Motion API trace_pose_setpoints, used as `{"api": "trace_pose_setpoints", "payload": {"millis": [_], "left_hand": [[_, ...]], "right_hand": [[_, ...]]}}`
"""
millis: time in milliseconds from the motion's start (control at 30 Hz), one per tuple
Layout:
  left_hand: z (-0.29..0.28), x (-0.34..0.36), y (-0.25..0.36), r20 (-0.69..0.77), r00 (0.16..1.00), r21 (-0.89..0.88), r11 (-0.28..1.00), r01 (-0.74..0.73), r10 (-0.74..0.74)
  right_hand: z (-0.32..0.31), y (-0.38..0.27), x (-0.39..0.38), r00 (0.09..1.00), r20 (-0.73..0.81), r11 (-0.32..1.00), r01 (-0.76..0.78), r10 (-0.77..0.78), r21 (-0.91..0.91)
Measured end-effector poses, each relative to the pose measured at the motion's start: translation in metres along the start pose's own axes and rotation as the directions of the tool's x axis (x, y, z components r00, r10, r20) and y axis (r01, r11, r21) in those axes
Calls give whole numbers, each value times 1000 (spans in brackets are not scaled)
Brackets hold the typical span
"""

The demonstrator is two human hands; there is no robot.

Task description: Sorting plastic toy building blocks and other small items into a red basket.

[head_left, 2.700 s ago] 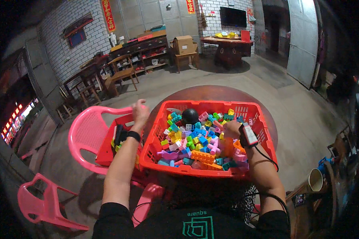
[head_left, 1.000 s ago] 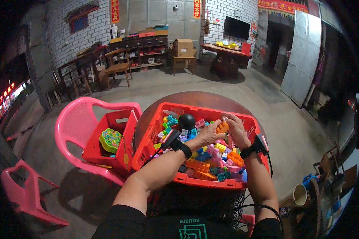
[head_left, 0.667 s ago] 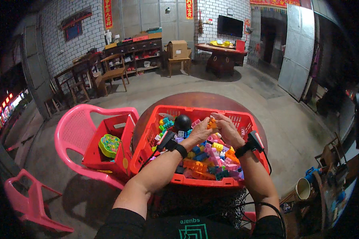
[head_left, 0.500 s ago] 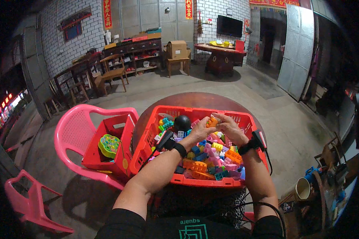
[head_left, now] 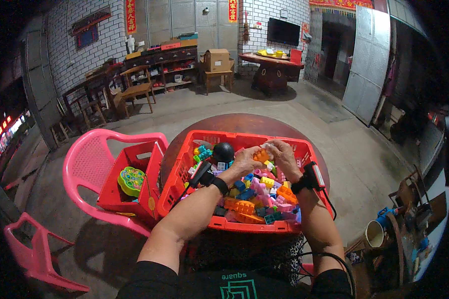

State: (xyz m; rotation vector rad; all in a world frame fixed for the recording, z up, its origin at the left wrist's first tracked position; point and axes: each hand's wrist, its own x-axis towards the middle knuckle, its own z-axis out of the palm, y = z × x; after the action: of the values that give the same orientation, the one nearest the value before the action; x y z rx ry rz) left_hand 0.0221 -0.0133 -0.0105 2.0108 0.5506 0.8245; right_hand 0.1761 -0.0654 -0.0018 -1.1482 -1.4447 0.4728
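My left hand (head_left: 245,160) is closed on an orange building block (head_left: 260,155), held above a red plastic basket (head_left: 224,225). Against the block, my right hand (head_left: 284,155) pinches something small and white (head_left: 269,148), perhaps a tissue or cloth; its kind is hard to make out. Below both hands, loose toy building blocks (head_left: 244,207) in many colours fill the basket. A shiny black ball (head_left: 223,152) rests among them, left of my left hand. Each wrist wears a black strap with a small device.
The basket stands on a round dark wooden table (head_left: 239,121). To the left, a pink plastic chair (head_left: 87,159) bears a red box (head_left: 115,192) with a green flower-shaped toy (head_left: 131,181). Another pink chair (head_left: 32,249) stands at lower left. A white bucket (head_left: 374,234) is at right.
The view has shifted slightly, so the whole scene sits a little farther left. Both hands stay together over the basket, the right fingers slightly shifted on the white thing beside the orange block.
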Motion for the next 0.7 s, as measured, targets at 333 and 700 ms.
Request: {"api": "trace_pose_setpoints", "payload": {"millis": [333,700], "left_hand": [[7,8,-12,190,980,-158,987,-21,52],[-4,1,-3,-63,998,214,977,-4,18]], "right_hand": [[-4,-9,-2,983,23,976,-182,180,117],[-9,-25,-5,940,302,949,-228,157,216]]}}
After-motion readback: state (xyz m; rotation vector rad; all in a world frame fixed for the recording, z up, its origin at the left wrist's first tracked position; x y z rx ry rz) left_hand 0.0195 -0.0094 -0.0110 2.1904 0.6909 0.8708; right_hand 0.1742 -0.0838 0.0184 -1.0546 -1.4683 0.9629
